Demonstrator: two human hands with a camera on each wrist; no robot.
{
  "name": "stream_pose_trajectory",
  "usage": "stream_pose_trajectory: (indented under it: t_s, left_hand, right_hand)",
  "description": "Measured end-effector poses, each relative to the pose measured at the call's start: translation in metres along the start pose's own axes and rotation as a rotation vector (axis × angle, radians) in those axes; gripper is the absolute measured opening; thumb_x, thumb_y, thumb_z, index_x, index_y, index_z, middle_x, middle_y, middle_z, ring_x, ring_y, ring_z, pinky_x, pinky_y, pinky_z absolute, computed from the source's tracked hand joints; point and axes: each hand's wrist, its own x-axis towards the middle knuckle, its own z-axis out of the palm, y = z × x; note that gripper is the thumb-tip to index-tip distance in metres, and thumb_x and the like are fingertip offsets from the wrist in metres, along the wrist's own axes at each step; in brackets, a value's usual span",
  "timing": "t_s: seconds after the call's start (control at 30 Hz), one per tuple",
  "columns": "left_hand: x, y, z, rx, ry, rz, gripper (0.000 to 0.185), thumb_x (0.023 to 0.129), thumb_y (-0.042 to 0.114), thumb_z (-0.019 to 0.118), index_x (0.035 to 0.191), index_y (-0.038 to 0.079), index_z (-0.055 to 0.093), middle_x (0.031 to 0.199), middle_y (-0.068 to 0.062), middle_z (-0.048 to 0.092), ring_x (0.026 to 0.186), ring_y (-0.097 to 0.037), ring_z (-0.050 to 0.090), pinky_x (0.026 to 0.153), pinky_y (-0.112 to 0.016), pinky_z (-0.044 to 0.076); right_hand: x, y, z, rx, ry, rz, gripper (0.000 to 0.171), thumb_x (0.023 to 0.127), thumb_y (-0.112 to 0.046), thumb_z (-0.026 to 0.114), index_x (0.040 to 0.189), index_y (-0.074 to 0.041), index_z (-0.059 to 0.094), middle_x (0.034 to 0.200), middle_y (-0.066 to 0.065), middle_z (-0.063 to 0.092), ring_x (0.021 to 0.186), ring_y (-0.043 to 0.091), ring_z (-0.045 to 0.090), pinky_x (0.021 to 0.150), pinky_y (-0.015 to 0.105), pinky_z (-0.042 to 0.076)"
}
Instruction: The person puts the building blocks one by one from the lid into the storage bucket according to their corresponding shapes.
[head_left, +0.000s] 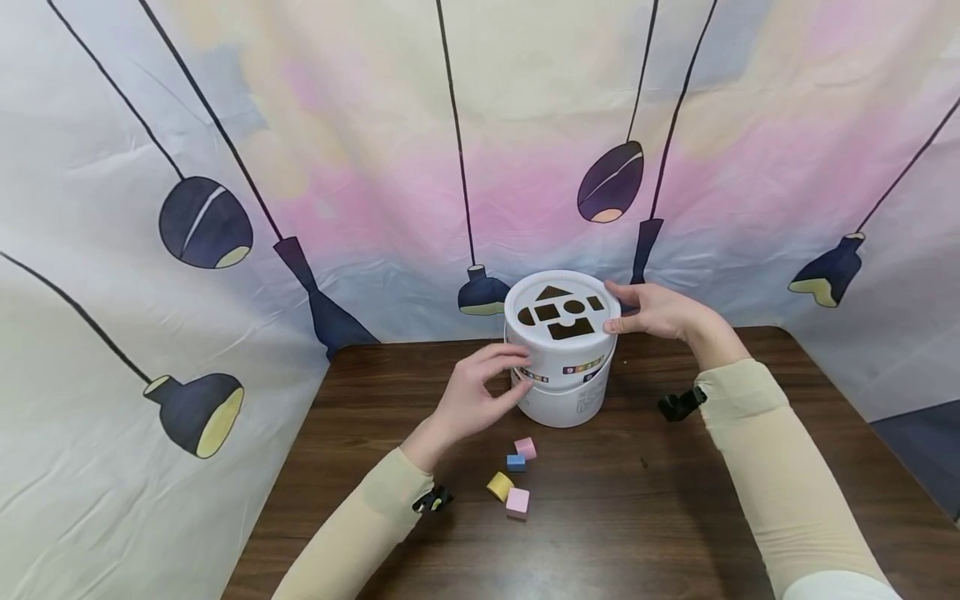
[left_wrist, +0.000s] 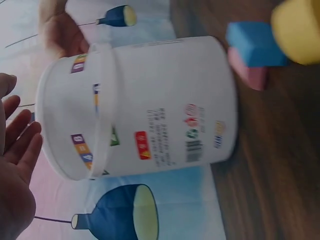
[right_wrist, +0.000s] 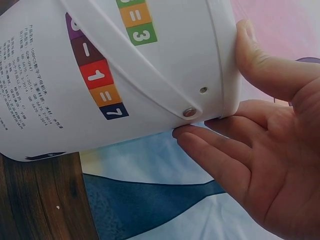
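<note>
A white shape-sorter bucket [head_left: 561,392] stands upright on the table. Its lid [head_left: 534,332] has several shaped holes, and a white handle [left_wrist: 106,110] lies against its side. My right hand [head_left: 660,312] grips the bucket's upper right edge; the right wrist view shows the thumb [right_wrist: 250,45] at the lid rim and fingers by the handle's rivet. At the left front of the bucket is my left hand [head_left: 480,392], its fingers loosely bent. In the left wrist view that hand [left_wrist: 17,150] appears near the lid, holding nothing; whether it touches is unclear.
In front of the bucket lie two pink blocks, one farther [head_left: 526,448] and one nearer [head_left: 517,502], plus a blue block [head_left: 515,462] and a yellow curved block [head_left: 499,486]. A lamp-patterned cloth [head_left: 375,208] hangs behind the brown wooden table [head_left: 622,517].
</note>
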Motion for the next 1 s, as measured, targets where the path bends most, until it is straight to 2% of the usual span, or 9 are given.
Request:
stream_pose_trajectory:
  t_s: [0.13, 0.23, 0.43, 0.53, 0.63, 0.8, 1.0]
  left_hand:
    - [-0.017, 0.001, 0.0, 0.002, -0.059, 0.018, 0.028, 0.088, 0.002, 0.087, 0.114, 0.001, 0.079, 0.122, -0.011, 0.075, 0.116, -0.023, 0.071, 0.101, -0.033, 0.057]
    - [-0.028, 0.001, 0.002, -0.01, -0.148, 0.022, 0.027, 0.088, 0.005, 0.089, 0.113, 0.004, 0.079, 0.118, -0.007, 0.076, 0.112, -0.019, 0.072, 0.099, -0.029, 0.057]
    - [-0.046, 0.004, 0.01, -0.033, -0.419, -0.008, 0.024, 0.091, 0.016, 0.089, 0.113, 0.01, 0.08, 0.115, -0.001, 0.076, 0.108, -0.013, 0.072, 0.098, -0.022, 0.055]
    - [-0.054, 0.007, 0.013, -0.039, -0.555, -0.033, 0.025, 0.092, 0.022, 0.089, 0.112, 0.009, 0.08, 0.113, -0.002, 0.077, 0.105, -0.013, 0.072, 0.095, -0.019, 0.055]
    - [-0.06, 0.01, 0.014, -0.023, -0.659, -0.052, 0.027, 0.092, 0.024, 0.089, 0.111, 0.007, 0.08, 0.11, -0.004, 0.076, 0.101, -0.013, 0.071, 0.092, -0.016, 0.053]
    - [-0.068, 0.015, 0.013, 0.019, -0.754, -0.109, 0.03, 0.089, 0.029, 0.092, 0.109, 0.009, 0.08, 0.107, 0.0, 0.076, 0.095, -0.009, 0.069, 0.087, -0.013, 0.052]
    - [-0.074, 0.016, 0.013, 0.056, -0.799, -0.128, 0.033, 0.086, 0.036, 0.094, 0.106, 0.013, 0.081, 0.105, 0.006, 0.074, 0.095, -0.001, 0.066, 0.086, -0.008, 0.047]
  right_hand:
    - [0.0, -0.002, 0.002, 0.012, -0.007, -0.008, 0.097, 0.098, -0.029, 0.082, 0.168, 0.004, 0.023, 0.171, 0.027, 0.026, 0.158, 0.049, 0.021, 0.124, 0.066, 0.022]
    - [0.0, -0.002, 0.002, 0.011, -0.007, -0.002, 0.097, 0.098, -0.028, 0.082, 0.168, 0.004, 0.022, 0.17, 0.028, 0.026, 0.157, 0.05, 0.021, 0.124, 0.067, 0.022]
    - [-0.001, -0.001, 0.003, 0.007, 0.001, 0.002, 0.097, 0.098, -0.029, 0.082, 0.167, 0.004, 0.024, 0.17, 0.028, 0.027, 0.157, 0.049, 0.023, 0.124, 0.066, 0.022]
    - [0.0, -0.001, 0.002, 0.0, 0.004, -0.005, 0.097, 0.098, -0.031, 0.082, 0.167, 0.004, 0.025, 0.17, 0.027, 0.028, 0.157, 0.048, 0.024, 0.125, 0.065, 0.022]
    - [0.0, 0.0, 0.002, 0.003, 0.007, -0.006, 0.097, 0.098, -0.031, 0.082, 0.167, 0.004, 0.025, 0.17, 0.027, 0.029, 0.157, 0.048, 0.024, 0.125, 0.065, 0.022]
    - [-0.001, 0.001, 0.001, 0.001, 0.012, -0.003, 0.097, 0.098, -0.031, 0.082, 0.168, 0.003, 0.025, 0.17, 0.026, 0.029, 0.158, 0.047, 0.023, 0.125, 0.064, 0.022]
    - [-0.001, 0.001, 0.0, 0.005, 0.012, -0.012, 0.096, 0.098, -0.03, 0.082, 0.167, 0.004, 0.025, 0.169, 0.028, 0.03, 0.157, 0.048, 0.024, 0.125, 0.064, 0.023]
